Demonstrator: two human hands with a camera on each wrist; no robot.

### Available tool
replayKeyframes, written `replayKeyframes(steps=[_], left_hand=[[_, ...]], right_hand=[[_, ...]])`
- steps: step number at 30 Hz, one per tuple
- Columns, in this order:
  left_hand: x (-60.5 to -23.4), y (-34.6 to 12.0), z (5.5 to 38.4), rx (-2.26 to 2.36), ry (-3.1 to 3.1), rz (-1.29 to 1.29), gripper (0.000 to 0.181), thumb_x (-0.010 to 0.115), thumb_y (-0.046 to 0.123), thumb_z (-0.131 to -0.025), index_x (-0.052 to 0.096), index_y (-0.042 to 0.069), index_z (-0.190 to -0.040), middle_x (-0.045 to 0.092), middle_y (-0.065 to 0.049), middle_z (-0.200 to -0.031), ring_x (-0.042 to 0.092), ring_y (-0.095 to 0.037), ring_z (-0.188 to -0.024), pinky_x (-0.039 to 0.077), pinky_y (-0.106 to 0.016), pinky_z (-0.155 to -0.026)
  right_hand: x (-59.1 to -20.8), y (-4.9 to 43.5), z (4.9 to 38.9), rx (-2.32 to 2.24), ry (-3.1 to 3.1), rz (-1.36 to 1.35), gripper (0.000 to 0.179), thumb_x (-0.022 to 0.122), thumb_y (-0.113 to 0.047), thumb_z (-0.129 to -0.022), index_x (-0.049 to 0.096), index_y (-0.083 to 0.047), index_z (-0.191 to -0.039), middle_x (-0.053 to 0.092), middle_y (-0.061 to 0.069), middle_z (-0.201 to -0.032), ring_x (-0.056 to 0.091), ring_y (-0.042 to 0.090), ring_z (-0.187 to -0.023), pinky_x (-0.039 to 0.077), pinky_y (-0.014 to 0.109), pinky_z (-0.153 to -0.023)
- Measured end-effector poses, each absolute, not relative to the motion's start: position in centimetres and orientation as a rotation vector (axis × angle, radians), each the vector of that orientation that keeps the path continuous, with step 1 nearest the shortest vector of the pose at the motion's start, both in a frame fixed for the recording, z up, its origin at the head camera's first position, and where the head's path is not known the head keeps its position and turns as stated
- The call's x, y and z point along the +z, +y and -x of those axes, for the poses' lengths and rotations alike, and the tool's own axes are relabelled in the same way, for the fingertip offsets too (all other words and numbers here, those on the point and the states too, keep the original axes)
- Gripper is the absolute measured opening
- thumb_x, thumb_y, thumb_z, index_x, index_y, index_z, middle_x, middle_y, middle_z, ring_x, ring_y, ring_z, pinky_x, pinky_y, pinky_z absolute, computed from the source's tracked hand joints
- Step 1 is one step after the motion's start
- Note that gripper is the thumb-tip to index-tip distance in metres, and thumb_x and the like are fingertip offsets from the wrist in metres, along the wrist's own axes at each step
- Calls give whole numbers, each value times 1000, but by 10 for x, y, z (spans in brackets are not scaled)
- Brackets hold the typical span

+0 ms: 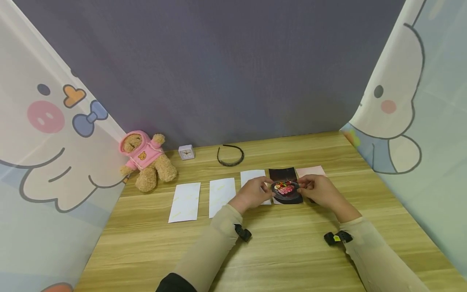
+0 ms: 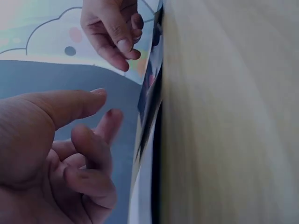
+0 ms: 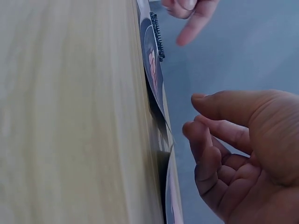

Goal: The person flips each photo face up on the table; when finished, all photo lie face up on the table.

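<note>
A dark photo card [image 1: 288, 196] showing sliced meat on a black plate lies on the wooden table, its edges curling up slightly in the wrist views. My left hand [image 1: 254, 192] hovers at the card's left side, thumb and fingers apart with nothing between them; its curled fingers [image 2: 91, 184] show in the left wrist view. At the card's right side is my right hand [image 1: 320, 190], its thumb [image 3: 229, 103] and fingertips clear of the card. A white card [image 1: 251, 174] is partly hidden behind the left hand, a pale pink card [image 1: 311, 170] behind the right.
Two more white cards [image 1: 185, 202] lie left in the same row. Farther back are a black toothed headband [image 1: 230, 164], a small white clock [image 1: 187, 152] and a teddy bear [image 1: 147, 158] in a pink hoodie. A grey panel [image 1: 233, 73] stands behind the table [image 1: 277, 251].
</note>
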State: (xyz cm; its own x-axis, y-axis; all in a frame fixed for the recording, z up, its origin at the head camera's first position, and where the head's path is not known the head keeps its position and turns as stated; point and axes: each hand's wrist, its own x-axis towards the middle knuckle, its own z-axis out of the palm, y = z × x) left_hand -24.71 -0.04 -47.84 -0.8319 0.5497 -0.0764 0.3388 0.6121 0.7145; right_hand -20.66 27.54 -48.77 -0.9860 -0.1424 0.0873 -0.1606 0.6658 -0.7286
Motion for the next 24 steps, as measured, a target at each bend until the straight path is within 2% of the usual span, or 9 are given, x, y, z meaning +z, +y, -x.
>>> replayKeyframes(steps=[4,7,11,17,24], left_hand=[[-476,-12,249,1113,2579,-771,40,72,26,-102,64,14,-140,66,12,-96,55,-12,-59,48,-29,-56],[-475,-21,247,1132,2585,-778,38,72,26,-102,66,14,-138,66,11,-100,60,-10,-69,51,-30,-57],[-475,-32,244,1105,2590,-801,39,74,29,-101,66,14,-136,67,6,-110,63,-8,-88,55,-29,-71],[-473,-49,242,1022,2641,-884,43,78,32,-98,67,14,-135,65,1,-126,62,-17,-115,53,-37,-97],[-476,-66,242,895,2688,-866,50,82,38,-93,67,21,-137,61,3,-137,57,-23,-130,47,-43,-109]], right_hand=[[-486,271,205,1225,-2816,-294,28,81,-11,-93,74,1,-118,71,3,-96,64,16,-79,54,28,-64],[-483,265,203,1200,-2809,-304,30,83,-12,-92,75,-1,-118,71,5,-99,65,16,-82,54,29,-66],[-483,257,202,1178,-2808,-380,34,84,-11,-91,74,-3,-122,70,8,-109,65,19,-88,55,32,-72],[-485,243,205,1095,-2807,-558,42,88,-15,-87,73,-5,-125,68,8,-110,67,24,-94,56,40,-76],[-481,223,210,976,-2857,-714,52,91,-24,-85,72,-10,-132,65,5,-112,64,20,-92,55,37,-77]])
